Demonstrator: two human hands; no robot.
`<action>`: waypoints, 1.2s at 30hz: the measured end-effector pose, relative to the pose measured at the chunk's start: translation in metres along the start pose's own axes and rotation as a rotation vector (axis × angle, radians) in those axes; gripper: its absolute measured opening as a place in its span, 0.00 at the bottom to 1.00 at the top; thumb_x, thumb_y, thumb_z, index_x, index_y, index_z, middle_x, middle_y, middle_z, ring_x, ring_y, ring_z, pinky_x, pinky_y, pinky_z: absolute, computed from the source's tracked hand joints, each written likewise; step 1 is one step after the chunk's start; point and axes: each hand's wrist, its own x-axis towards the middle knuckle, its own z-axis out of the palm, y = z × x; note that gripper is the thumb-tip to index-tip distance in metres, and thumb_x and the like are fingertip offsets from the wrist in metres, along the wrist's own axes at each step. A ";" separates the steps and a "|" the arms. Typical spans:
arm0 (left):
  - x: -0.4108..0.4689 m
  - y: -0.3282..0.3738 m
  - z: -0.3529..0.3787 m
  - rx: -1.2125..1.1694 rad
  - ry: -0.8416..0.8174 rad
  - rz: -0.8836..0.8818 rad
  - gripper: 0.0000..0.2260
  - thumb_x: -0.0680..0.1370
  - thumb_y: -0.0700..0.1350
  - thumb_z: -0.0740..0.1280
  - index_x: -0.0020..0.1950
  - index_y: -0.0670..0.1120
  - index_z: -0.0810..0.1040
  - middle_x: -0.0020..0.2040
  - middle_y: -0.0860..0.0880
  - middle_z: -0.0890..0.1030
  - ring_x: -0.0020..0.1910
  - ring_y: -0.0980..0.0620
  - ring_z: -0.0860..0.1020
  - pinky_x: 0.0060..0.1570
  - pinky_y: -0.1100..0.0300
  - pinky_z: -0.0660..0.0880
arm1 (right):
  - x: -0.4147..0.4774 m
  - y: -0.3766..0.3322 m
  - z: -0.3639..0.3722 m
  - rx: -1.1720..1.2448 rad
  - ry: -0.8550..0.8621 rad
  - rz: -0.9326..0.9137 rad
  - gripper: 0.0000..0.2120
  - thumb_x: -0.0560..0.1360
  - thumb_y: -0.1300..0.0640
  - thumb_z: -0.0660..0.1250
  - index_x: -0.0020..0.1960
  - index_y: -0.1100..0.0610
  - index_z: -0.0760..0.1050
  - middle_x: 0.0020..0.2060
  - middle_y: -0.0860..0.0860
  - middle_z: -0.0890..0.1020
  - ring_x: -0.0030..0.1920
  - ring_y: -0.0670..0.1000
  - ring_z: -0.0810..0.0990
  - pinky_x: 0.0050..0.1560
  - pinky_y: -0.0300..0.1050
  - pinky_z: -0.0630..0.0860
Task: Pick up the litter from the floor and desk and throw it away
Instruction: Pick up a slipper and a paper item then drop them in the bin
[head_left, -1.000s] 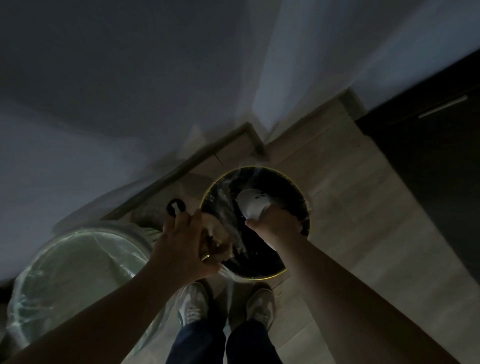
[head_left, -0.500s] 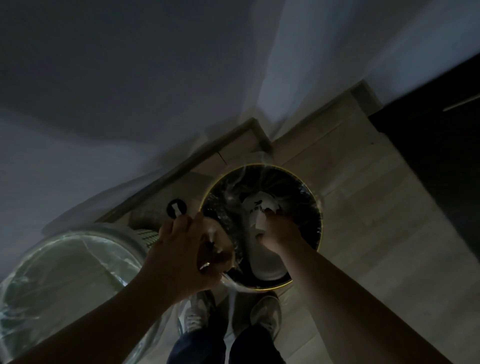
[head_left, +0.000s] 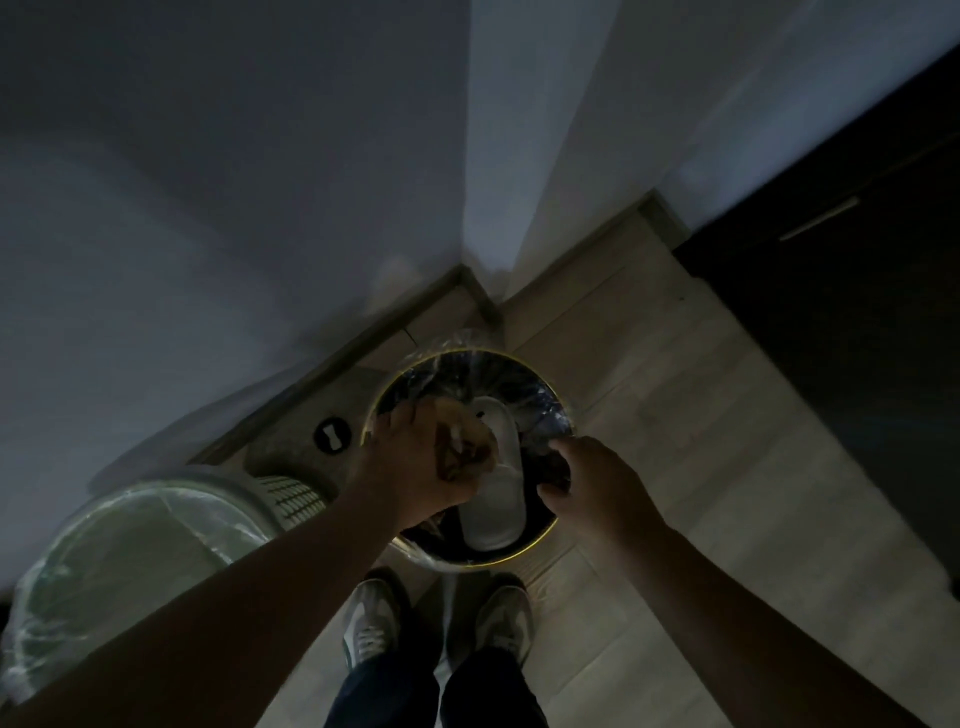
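— Where are your hands in this dim corner?

— You stand over a round black bin (head_left: 540, 543) with a gold rim and a clear liner, set on the pale wood floor (head_left: 701, 415) where two walls meet. Your left hand (head_left: 410, 467) is out over the bin's mouth, fingers curled tight around a crumpled brown wad of litter (head_left: 465, 447). Your right hand (head_left: 587, 480) is at the bin's right edge, fingers loosely bent and nothing in them that can be made out; whether they touch the rim or liner cannot be told in this light.

— And the litter itself?

— The brown wad is in your left hand, above the bin's opening. Below it, inside the bin, lies a pale oblong white piece (head_left: 493, 499), partly covered by your left hand.

— What else is in frame?

— A second, larger bin (head_left: 291, 493) with a latticed wall and a clear bag stands to your left, near the black one. A small dark round disc (head_left: 332, 435) lies on the floor between the two. Your shoes (head_left: 371, 629) are planted just short of the black bin, and a dark cabinet (head_left: 857, 322) fills the right side.
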 end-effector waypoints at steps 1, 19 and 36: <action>0.004 0.003 0.003 -0.003 0.015 -0.030 0.47 0.65 0.66 0.71 0.75 0.46 0.56 0.72 0.44 0.63 0.70 0.42 0.63 0.67 0.47 0.66 | -0.002 0.003 -0.001 0.004 -0.006 0.013 0.27 0.74 0.48 0.69 0.70 0.54 0.68 0.61 0.53 0.76 0.62 0.52 0.74 0.56 0.41 0.70; -0.030 0.005 -0.058 0.323 0.009 0.118 0.28 0.68 0.63 0.69 0.61 0.48 0.72 0.58 0.46 0.75 0.58 0.46 0.74 0.55 0.54 0.71 | -0.057 -0.026 -0.046 -0.218 -0.040 -0.006 0.28 0.74 0.48 0.67 0.71 0.53 0.63 0.58 0.54 0.75 0.58 0.54 0.75 0.53 0.45 0.73; -0.300 0.095 -0.338 0.395 0.258 0.189 0.30 0.70 0.60 0.70 0.66 0.46 0.70 0.62 0.47 0.73 0.59 0.47 0.73 0.56 0.57 0.73 | -0.280 -0.209 -0.291 -0.300 0.215 -0.252 0.25 0.77 0.49 0.63 0.71 0.51 0.63 0.64 0.49 0.71 0.65 0.52 0.69 0.60 0.44 0.68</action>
